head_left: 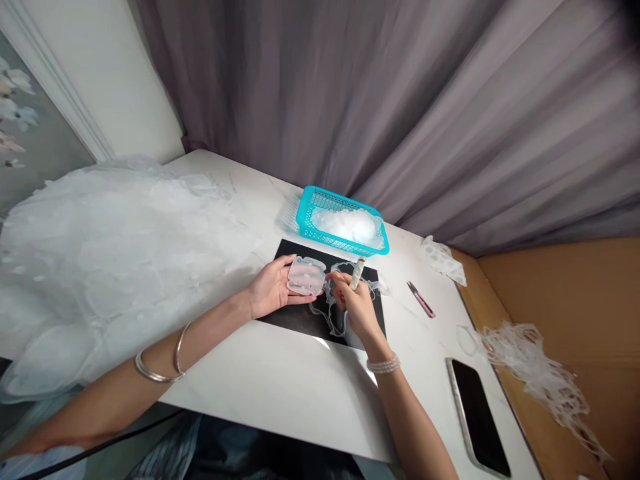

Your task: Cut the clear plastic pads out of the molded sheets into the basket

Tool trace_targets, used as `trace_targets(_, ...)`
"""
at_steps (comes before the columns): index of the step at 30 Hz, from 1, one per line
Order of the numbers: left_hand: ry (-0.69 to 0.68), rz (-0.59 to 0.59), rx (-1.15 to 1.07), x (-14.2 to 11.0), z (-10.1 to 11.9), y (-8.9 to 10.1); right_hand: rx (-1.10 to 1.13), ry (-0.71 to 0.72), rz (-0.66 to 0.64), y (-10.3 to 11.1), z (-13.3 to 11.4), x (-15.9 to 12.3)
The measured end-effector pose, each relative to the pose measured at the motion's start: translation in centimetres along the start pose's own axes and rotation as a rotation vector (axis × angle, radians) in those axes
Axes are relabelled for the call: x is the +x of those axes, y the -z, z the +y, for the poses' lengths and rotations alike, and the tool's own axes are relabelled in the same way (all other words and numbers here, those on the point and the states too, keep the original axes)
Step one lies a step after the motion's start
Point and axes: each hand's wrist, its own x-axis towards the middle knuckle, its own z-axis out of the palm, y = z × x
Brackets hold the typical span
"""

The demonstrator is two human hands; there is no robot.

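Observation:
Across the fingers of my left hand (273,291) lies a translucent white piece (307,276) with notched edges and small raised dots, the thumb at its upper edge. My right hand (353,300) is closed round a pale pen-like tool (357,274), its handle pointing up; the tip is hidden by the fingers. The right fingertips are close to the piece's right edge; whether they touch it I cannot tell. Both hands are above a black board (295,327). Thin clear offcut strips (336,327) lie on the board under and beside my right hand.
A blue basket (343,245) with white pieces stands behind the board. A large heap of translucent white material (115,247) covers the table's left side. To the right lie thread snips (421,299), a phone (477,417), a crumpled clear wrapper (443,259) and tangled offcuts (537,370) over a cardboard box (565,300).

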Motion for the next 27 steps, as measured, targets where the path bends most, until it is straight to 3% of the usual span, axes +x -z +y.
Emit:
trace_targets(7,0.012,0.004,0.025,0.1,-0.1,0.1,0.074,-0.055,-0.030,-0.6,-0.2,0.0)
trace_targets(10,0.006,0.035,0.011,0.2,-0.3,0.2,0.000,-0.037,-0.056,-1.2,0.0,0.0)
trace_targets(15,-0.055,0.106,0.018,0.6,-0.4,0.8,-0.214,0.073,0.096,-1.2,-0.3,0.5)
trace_targets(18,-0.112,0.150,0.046,1.0,-0.3,1.4,-0.349,0.167,0.278,0.6,-1.9,2.8)
trace_targets(22,-0.155,0.182,0.108,1.2,-0.5,1.7,-0.593,0.255,0.483,2.5,-5.4,8.5)
trace_targets(25,-0.167,0.194,0.163,1.2,-0.8,1.6,-0.759,0.247,0.463,2.6,-6.8,12.0)
trace_targets(27,-0.177,0.204,0.189,1.1,-1.1,1.6,-0.847,0.207,0.432,2.9,-6.4,12.3)
